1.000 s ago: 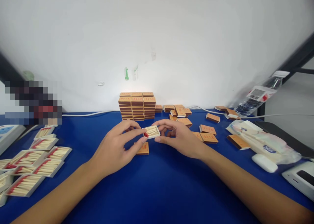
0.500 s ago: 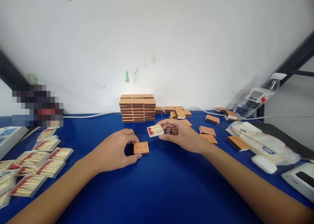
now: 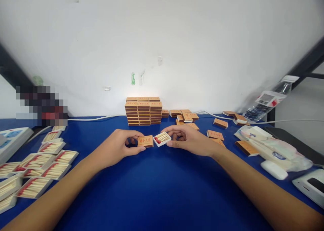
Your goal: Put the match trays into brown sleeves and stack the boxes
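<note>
Between thumb and fingers, my left hand [image 3: 121,144] grips an orange matchbox sleeve [image 3: 145,141] with red characters on top. My right hand [image 3: 188,140] is closed on a white matchbox tray [image 3: 162,139] full of red-headed matches. The tray is tilted a little, its near-left end close to the sleeve's right end; whether they touch I cannot tell. Behind both hands, against the wall, rises a neat stack of matchboxes [image 3: 143,112]. Several filled match trays [image 3: 34,187] lie in a heap at the left.
Loose matchboxes [image 3: 187,117] are scattered behind and right of my right hand. Farther right lie a tissue pack [image 3: 273,150], a white case [image 3: 274,170] and a white device [image 3: 310,187]. A plastic bottle [image 3: 272,99] leans at the back right. A white cable [image 3: 96,118] runs along the wall.
My left hand has moved the sleeve up and away from me, level with the tray. The tray has turned and shifted slightly right and nearer, so sleeve and tray are now close together.
</note>
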Demonstrator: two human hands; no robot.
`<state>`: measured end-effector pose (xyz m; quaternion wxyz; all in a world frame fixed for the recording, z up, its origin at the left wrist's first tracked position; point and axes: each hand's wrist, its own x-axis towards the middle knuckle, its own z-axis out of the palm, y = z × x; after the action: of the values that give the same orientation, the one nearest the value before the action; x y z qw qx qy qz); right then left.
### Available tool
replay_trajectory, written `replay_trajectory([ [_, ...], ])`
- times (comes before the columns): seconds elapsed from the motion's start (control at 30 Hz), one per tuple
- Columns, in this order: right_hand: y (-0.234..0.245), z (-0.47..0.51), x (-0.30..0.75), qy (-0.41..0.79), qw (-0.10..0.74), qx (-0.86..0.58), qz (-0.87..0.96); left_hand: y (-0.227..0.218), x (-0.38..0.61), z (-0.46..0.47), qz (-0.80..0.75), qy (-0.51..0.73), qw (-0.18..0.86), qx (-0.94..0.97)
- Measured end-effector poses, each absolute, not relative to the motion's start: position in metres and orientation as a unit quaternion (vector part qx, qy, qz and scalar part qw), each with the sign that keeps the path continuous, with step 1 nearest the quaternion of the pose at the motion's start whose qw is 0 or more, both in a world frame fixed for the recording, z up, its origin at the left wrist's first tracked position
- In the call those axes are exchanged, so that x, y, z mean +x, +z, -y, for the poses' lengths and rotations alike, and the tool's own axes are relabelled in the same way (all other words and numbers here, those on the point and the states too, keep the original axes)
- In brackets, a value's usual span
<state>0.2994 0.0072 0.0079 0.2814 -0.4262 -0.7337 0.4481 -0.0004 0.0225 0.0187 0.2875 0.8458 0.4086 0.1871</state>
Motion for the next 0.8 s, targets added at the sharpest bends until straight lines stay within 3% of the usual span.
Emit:
replay_trajectory([
  [0.8, 0.001, -0.005, 0.295, 0.420, 0.323, -0.447, 0.721, 0.021, -0.001, -0.026, -0.387, 0.234, 0.315, 0.834],
])
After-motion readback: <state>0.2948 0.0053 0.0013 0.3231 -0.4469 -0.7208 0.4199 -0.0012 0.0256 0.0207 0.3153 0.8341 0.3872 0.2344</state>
